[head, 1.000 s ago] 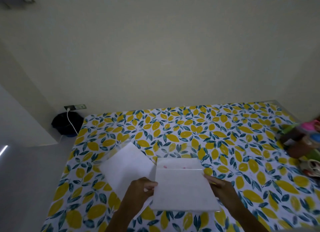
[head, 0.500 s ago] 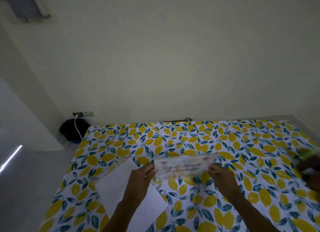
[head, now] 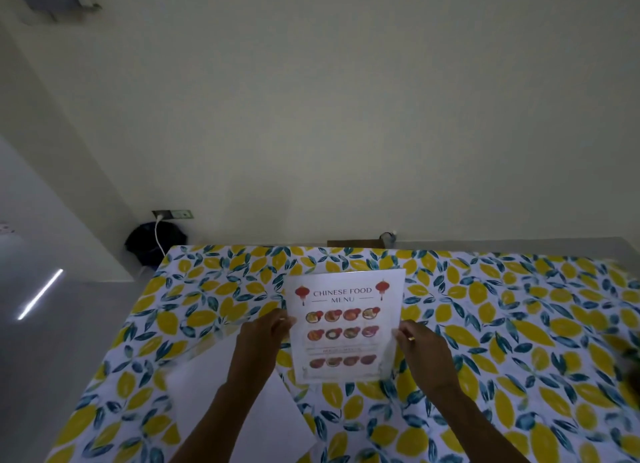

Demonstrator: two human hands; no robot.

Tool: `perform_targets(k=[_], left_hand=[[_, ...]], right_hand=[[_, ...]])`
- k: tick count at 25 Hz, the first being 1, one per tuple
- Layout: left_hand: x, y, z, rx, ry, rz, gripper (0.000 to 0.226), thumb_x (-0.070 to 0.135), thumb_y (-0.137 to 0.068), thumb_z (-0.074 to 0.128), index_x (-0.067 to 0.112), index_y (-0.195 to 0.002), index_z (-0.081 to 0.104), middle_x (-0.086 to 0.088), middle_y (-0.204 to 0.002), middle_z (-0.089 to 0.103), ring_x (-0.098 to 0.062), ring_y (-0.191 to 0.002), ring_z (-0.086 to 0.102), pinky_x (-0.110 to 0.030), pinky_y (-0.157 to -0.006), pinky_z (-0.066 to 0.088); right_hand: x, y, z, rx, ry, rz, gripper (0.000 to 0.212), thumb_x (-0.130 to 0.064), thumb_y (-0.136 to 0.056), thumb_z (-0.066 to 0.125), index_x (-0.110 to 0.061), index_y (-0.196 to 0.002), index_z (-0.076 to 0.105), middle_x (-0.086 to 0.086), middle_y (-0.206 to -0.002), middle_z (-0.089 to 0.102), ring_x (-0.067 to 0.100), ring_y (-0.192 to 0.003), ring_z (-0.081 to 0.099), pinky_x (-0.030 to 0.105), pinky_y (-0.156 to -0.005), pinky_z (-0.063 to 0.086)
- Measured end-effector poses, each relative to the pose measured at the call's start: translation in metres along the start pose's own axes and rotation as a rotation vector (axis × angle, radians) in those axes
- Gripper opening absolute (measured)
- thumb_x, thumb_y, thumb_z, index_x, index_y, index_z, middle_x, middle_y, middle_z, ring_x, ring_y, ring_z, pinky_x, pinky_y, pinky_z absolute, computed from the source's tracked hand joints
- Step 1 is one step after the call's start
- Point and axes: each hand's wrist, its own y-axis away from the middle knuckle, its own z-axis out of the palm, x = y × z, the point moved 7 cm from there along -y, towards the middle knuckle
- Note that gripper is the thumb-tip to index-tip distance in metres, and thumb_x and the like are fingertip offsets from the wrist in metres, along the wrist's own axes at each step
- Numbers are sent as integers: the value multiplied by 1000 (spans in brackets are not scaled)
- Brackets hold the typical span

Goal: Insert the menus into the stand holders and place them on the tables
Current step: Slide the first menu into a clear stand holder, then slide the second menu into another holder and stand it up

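A printed sheet headed "Chinese Food Menu" (head: 346, 324) stands upright above the table, its face toward me. It seems to sit inside a clear stand holder, whose edges are hard to make out. My left hand (head: 263, 338) pinches its left edge and my right hand (head: 420, 348) pinches its right edge. A second white sheet (head: 239, 410) lies flat on the table under my left forearm, partly hidden by it.
The table wears a cloth printed with yellow lemons and blue leaves (head: 502, 324). A dark bag (head: 152, 241) sits on the floor at the wall beside the table's far left corner, with a white cable running to a wall socket (head: 173, 214).
The menu lay flat and blank side up; I lifted it, turned it and stood it upright with its printed side toward me. The view tilted up, and the items at the right left the frame.
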Motion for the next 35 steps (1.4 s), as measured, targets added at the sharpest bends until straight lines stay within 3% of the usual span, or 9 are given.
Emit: perform_targets(k=[4, 8, 12, 17, 23, 26, 30, 35], left_hand=[[-1, -2, 4, 2, 33, -37, 20, 39, -94, 54, 27, -84, 65, 13, -78, 72, 0, -72, 69, -36, -68, 61], [2, 2, 5, 10, 72, -74, 18, 34, -95, 55, 25, -84, 66, 10, -81, 72, -1, -74, 68, -36, -71, 60], [8, 8, 4, -11, 74, -66, 22, 32, -98, 51, 21, -81, 60, 6, -81, 70, -8, -74, 68, -42, -71, 60], [3, 29, -6, 11, 114, -61, 17, 35, -95, 56, 24, -108, 62, 10, -99, 70, -8, -88, 69, -36, -79, 58], [-83, 91, -14, -81, 79, -233, 36, 52, -90, 57, 27, -116, 59, 7, -102, 71, -9, -88, 67, -36, -83, 57], [-136, 122, -21, -122, 44, -347, 40, 53, -90, 56, 25, -118, 57, 3, -106, 67, -14, -91, 66, -37, -83, 55], [-194, 149, -27, -172, 16, -455, 44, 44, -92, 59, 14, -125, 54, -11, -118, 59, -26, -105, 60, -39, -90, 50], [-216, 163, -27, -156, 2, -505, 47, 38, -92, 61, 6, -125, 51, -17, -121, 55, -31, -111, 56, -33, -88, 43]], right_hand=[[1, -3, 1, 2, -17, 7, 21, -30, -97, 56, -27, -76, 51, -4, -74, 58, 10, -60, 49, 26, -52, 33], [4, -1, 4, 12, -19, 38, 21, -30, -97, 57, -18, -80, 59, 1, -79, 64, 19, -68, 59, 36, -60, 45], [0, 5, 3, 6, -15, 61, 19, -32, -97, 54, -16, -90, 62, 3, -87, 66, 22, -80, 63, 36, -65, 49], [4, 37, 16, -69, 5, 235, 23, -33, -93, 60, -16, -84, 47, 0, -73, 58, 18, -65, 57, 34, -57, 42], [-36, 87, 92, -240, 41, 240, 20, -30, -94, 56, -17, -82, 47, 6, -74, 58, 21, -64, 55, 40, -58, 48], [-62, 103, 138, -323, 14, 239, 21, -35, -93, 57, -15, -93, 50, 4, -84, 61, 21, -73, 58, 35, -61, 46], [-91, 118, 187, -338, 47, 230, 30, -38, -91, 58, -13, -108, 53, 8, -105, 57, 27, -97, 58, 38, -77, 49], [-106, 128, 215, -299, 261, 213, 43, -39, -90, 58, -10, -121, 52, 16, -115, 53, 37, -107, 54, 43, -94, 43]])
